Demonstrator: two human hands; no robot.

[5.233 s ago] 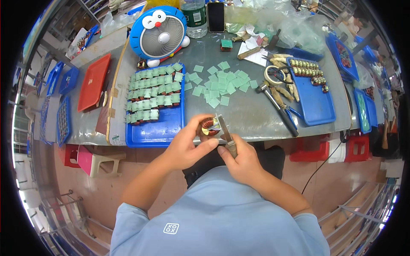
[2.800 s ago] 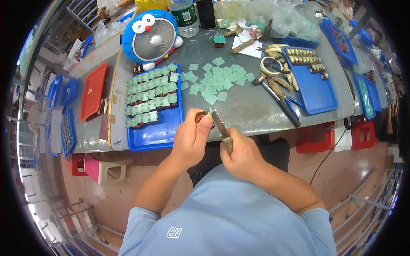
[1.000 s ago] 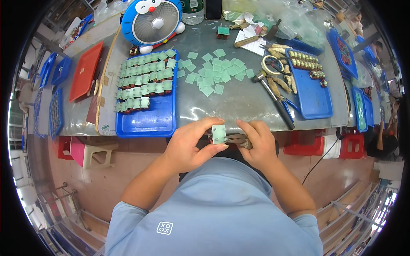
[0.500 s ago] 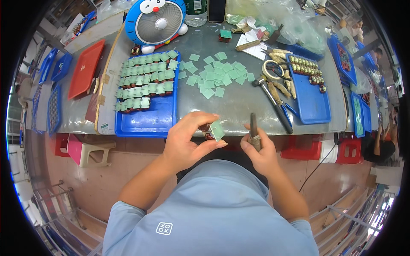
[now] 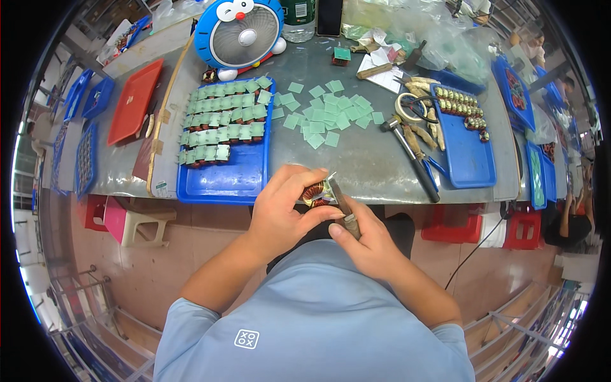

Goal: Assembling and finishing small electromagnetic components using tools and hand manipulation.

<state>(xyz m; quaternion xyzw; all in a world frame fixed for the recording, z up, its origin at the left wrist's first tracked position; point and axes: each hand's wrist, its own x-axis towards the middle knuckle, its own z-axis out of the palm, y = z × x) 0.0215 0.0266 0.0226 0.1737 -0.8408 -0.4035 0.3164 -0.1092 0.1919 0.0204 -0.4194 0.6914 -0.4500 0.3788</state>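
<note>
My left hand (image 5: 275, 210) pinches a copper-wound coil (image 5: 313, 193) between thumb and fingers, just off the table's front edge. A small green square board sits against the coil, seen nearly edge-on, with thin wire ends sticking out. In my right hand (image 5: 377, 247) is a knife-like tool (image 5: 338, 193) with a flat dark blade and a wrapped handle. Its blade lies along the board side of the coil; whether it touches the board is hard to tell. Left of my hands, a blue tray (image 5: 219, 184) holds rows of coils topped with green boards.
Loose green boards (image 5: 328, 114) lie in a pile mid-table. To the right are a hammer (image 5: 414, 162), a tape roll (image 5: 407, 107), pliers (image 5: 436, 167) and another blue tray (image 5: 468, 162) with coils. A cartoon fan (image 5: 245, 38) and a bottle (image 5: 298, 19) stand at the back.
My right hand has moved left, bringing the tool's blade against or close beside the coil. My left hand has turned the coil, so its copper winding now shows and the board is edge-on.
</note>
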